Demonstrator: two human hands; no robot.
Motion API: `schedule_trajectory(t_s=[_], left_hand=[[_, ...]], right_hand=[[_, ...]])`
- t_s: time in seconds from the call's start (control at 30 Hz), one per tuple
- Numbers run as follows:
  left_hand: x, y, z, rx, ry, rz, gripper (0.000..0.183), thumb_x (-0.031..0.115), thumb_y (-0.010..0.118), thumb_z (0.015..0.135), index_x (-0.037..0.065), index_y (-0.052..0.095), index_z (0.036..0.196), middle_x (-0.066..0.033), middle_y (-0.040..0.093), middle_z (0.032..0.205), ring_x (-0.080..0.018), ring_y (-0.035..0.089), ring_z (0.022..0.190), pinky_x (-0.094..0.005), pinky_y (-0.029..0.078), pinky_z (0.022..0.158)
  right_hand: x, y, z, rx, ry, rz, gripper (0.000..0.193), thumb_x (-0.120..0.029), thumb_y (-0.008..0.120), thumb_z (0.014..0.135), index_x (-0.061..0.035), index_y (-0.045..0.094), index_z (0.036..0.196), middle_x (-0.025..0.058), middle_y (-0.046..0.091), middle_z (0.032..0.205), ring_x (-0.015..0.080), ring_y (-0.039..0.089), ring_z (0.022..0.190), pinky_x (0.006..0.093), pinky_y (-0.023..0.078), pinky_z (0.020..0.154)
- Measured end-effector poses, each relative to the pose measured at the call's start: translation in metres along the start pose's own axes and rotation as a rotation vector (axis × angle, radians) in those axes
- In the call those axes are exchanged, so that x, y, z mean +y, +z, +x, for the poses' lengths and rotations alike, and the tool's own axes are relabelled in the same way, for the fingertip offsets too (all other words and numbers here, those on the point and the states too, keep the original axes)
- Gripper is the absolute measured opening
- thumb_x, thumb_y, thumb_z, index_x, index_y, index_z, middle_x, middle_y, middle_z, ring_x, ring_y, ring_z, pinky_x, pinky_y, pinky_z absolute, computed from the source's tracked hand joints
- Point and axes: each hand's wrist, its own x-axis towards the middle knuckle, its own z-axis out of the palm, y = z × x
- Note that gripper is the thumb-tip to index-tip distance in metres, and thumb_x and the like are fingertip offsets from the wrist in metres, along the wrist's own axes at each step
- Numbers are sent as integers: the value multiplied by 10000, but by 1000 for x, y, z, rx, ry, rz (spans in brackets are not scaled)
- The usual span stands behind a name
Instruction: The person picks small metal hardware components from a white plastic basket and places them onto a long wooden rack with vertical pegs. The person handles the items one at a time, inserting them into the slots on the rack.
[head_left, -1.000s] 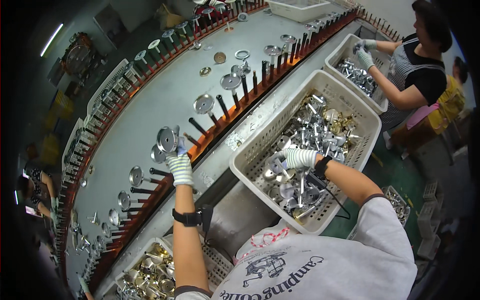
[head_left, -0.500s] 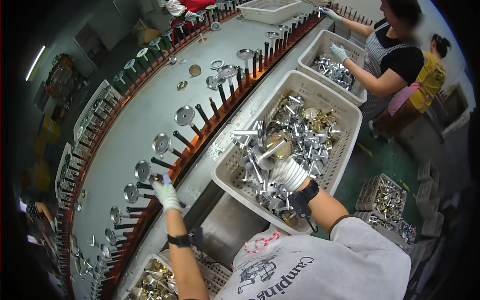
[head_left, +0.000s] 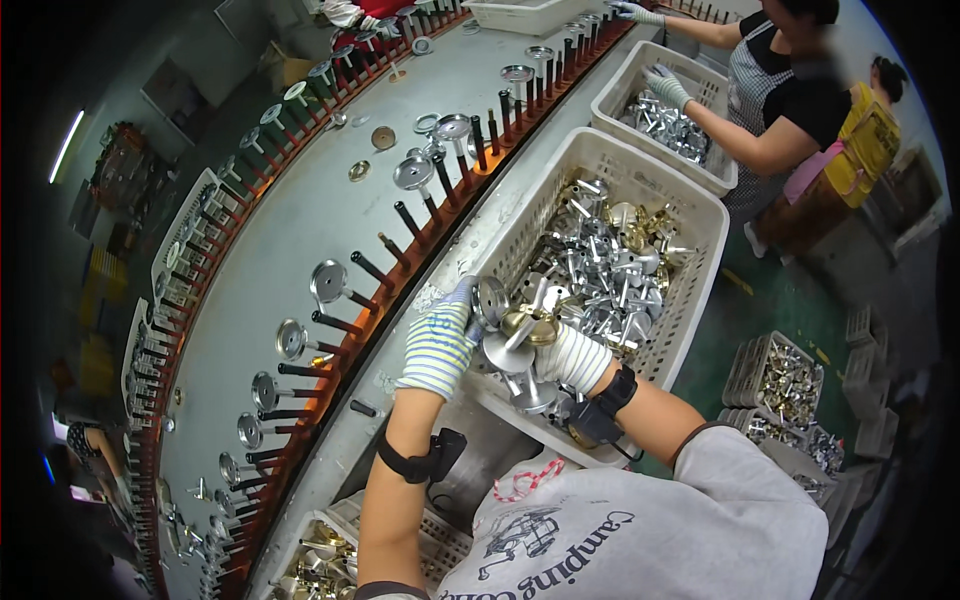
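My left hand [head_left: 438, 345], in a striped knit glove, is closed round a silver stemmed disc [head_left: 490, 300] over the near-left rim of a white plastic basket [head_left: 690, 345]. Beside it, my right hand [head_left: 575, 360] is inside the basket, also gloved. Its fingers are bent round a small bunch of stemmed metal discs, one of them a gold disc [head_left: 532, 328]; the fingertips are partly hidden. Silver and gold stemmed discs [head_left: 600, 255] lie heaped in the basket.
A curved grey table [head_left: 250, 300] is edged by a row of dark spindles [head_left: 372, 268], many bearing discs. Loose discs [head_left: 383, 138] lie on it. A co-worker [head_left: 770, 110] stands beyond a second basket [head_left: 715, 180]. Stacked crates [head_left: 735, 375] sit on the floor; another basket of parts [head_left: 315, 560] is lower left.
My left hand has come right from the spindle row to the basket and now grips a disc. My right hand stays in the basket. The spindles have moved toward the near left.
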Motion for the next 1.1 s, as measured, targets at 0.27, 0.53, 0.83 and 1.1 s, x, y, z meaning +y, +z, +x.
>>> schedule_trajectory(t_s=[0.27, 0.53, 0.83, 1.1], left_hand=[[-25, 10, -10, 358, -108, -264, 238, 162, 587, 880, -40, 596, 1004, -203, 654, 849, -294, 635, 736, -377, 494, 686], [-167, 2, 4, 858, -563, -374, 395, 283, 607, 880, -54, 564, 1082, -228, 643, 997, -356, 602, 916, -394, 440, 838], [-219, 18, -49, 709, -780, -75, 328, 239, 555, 913, -21, 567, 1113, -167, 630, 1081, -264, 587, 945, -356, 440, 849], [-11, 15, -44, 616, -137, -634, 523, 236, 691, 797, 8, 508, 1230, -155, 568, 1120, -263, 551, 1028, -388, 433, 929]], right_hand=[[14, 68, -11, -47, -4, -63, 414, -284, 495, 946, -5, 499, 1251, 189, 625, 1066, 271, 644, 930, 384, 558, 781], [20, 78, -15, 153, -158, -448, 391, -272, 532, 937, -51, 485, 1257, 154, 628, 962, 212, 654, 786, 309, 559, 631], [25, 86, -13, 254, -191, -597, 323, -278, 595, 919, -66, 560, 1160, 39, 639, 884, 83, 615, 714, 228, 515, 574], [4, 8, 5, 184, -145, -112, 432, -428, 452, 933, -86, 576, 1166, 102, 631, 1078, 238, 622, 957, 381, 542, 724]])
